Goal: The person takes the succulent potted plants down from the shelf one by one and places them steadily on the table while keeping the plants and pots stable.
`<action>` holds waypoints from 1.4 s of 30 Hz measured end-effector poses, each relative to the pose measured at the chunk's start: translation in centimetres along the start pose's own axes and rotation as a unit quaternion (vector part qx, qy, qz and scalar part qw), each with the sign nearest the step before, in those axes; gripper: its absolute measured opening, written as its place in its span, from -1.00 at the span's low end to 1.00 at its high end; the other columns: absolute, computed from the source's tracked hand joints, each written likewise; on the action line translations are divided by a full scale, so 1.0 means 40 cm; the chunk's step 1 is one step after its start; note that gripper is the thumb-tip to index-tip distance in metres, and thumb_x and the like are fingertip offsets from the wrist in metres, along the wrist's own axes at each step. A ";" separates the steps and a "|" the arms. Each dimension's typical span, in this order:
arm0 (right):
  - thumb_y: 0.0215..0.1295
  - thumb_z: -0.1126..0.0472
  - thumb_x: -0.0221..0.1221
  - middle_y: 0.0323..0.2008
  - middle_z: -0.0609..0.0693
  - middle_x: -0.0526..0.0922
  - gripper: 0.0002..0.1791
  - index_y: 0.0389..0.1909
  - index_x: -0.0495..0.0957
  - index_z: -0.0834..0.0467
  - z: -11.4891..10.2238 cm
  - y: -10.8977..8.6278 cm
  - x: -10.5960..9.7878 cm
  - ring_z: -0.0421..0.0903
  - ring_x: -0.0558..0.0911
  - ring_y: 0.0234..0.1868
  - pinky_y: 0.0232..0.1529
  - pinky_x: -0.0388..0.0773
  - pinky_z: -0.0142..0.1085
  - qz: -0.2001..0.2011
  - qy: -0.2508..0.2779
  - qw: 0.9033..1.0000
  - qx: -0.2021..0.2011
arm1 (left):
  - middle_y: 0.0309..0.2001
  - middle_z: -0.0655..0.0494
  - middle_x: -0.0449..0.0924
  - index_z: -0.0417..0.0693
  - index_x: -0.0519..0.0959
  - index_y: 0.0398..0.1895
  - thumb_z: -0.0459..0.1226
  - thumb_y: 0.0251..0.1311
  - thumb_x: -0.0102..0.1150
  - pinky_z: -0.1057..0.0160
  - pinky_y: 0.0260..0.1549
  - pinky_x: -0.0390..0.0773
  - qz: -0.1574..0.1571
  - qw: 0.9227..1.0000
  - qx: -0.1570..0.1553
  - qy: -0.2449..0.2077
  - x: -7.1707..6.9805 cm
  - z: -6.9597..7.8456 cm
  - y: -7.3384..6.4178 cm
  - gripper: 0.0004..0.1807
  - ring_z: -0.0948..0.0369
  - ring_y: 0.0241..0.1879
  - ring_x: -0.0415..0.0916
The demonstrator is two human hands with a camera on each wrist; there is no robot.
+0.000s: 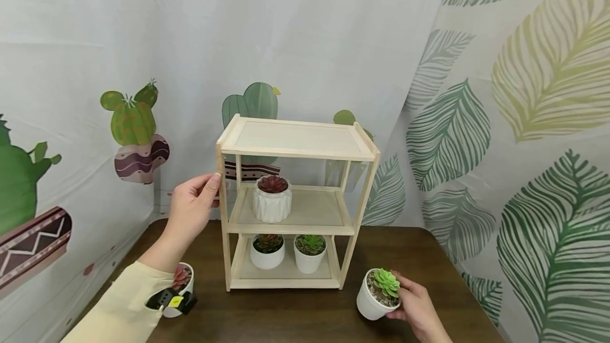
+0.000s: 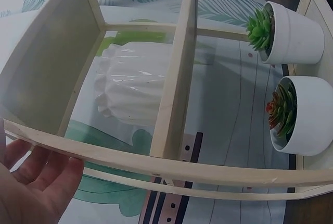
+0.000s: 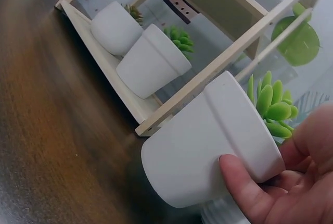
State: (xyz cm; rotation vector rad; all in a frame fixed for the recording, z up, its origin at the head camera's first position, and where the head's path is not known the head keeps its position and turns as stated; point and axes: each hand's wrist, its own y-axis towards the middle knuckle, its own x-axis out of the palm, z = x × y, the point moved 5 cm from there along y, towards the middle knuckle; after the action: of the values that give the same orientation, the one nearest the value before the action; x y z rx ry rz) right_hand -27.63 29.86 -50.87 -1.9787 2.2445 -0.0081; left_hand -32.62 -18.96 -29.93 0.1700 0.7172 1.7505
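Observation:
A small three-tier wooden shelf (image 1: 290, 229) stands on the table. My left hand (image 1: 193, 202) grips its left front post, thumb in front and fingers wrapped behind. In the right wrist view, my right hand (image 3: 291, 182) pinches the rim of a white pot with a bright green succulent (image 3: 203, 146), thumb on the outer wall. That pot is tilted, to the right of the shelf. On the middle tier sits a white fluted pot with a dark red succulent (image 1: 272, 202). The bottom tier carries a rounded pot with a reddish-green succulent (image 1: 267, 255) and a pot with a green succulent (image 1: 308, 258).
A white pot with a pinkish-red succulent (image 1: 183, 277) stands left of the shelf, partly behind my left wrist. Below the held pot, a white ribbed surface (image 3: 223, 212) peeks out. The dark wooden table (image 1: 286, 316) is backed by printed cloths (image 1: 310, 41).

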 end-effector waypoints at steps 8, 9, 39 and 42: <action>0.33 0.49 -0.12 0.48 0.44 0.24 -0.35 0.48 0.23 0.45 0.019 -0.005 -0.005 -0.01 0.66 -0.50 -0.50 0.70 -0.14 0.022 -0.006 1.000 0.001 | -0.10 -0.28 0.77 -0.19 0.68 0.16 0.01 0.51 0.09 0.47 -0.34 0.69 0.010 1.000 0.008 0.006 0.001 -0.011 0.006 -0.51 0.57 -0.31 0.66; 0.32 0.50 -0.12 0.44 0.45 0.28 -0.35 0.47 0.24 0.45 0.022 -0.005 -0.005 -0.01 0.65 -0.51 -0.51 0.70 -0.14 0.026 -0.006 1.000 0.001 | -0.10 -0.27 0.78 -0.19 0.68 0.16 0.01 0.51 0.10 0.47 -0.34 0.69 0.012 1.000 0.010 0.008 0.000 -0.013 0.007 -0.52 0.57 -0.32 0.66; 0.37 0.47 -0.08 -0.22 0.21 0.73 -0.44 0.40 0.34 0.47 0.034 -0.016 -0.007 0.00 0.63 -0.62 -0.58 0.68 -0.15 0.056 -0.031 0.998 -0.006 | -0.19 -0.30 0.78 -0.22 0.73 0.07 -0.05 0.46 0.19 0.51 -0.43 0.66 0.060 0.997 0.041 0.015 0.001 -0.021 0.006 -0.58 0.62 -0.44 0.63; 0.36 0.46 -0.08 -0.18 0.26 0.73 -0.44 0.39 0.36 0.47 0.033 -0.019 -0.005 -0.01 0.64 -0.61 -0.58 0.68 -0.13 0.058 -0.041 0.997 -0.011 | -0.19 -0.32 0.78 -0.24 0.73 0.06 -0.05 0.46 0.19 0.51 -0.43 0.66 0.062 0.997 0.038 0.013 0.002 -0.023 0.004 -0.57 0.62 -0.44 0.63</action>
State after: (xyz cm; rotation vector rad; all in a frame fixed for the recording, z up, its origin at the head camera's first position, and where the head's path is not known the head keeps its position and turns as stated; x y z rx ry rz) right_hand -26.72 30.10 -52.09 -1.8204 2.3113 0.1093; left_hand -33.22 -19.27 -30.59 0.2488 0.8087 1.8478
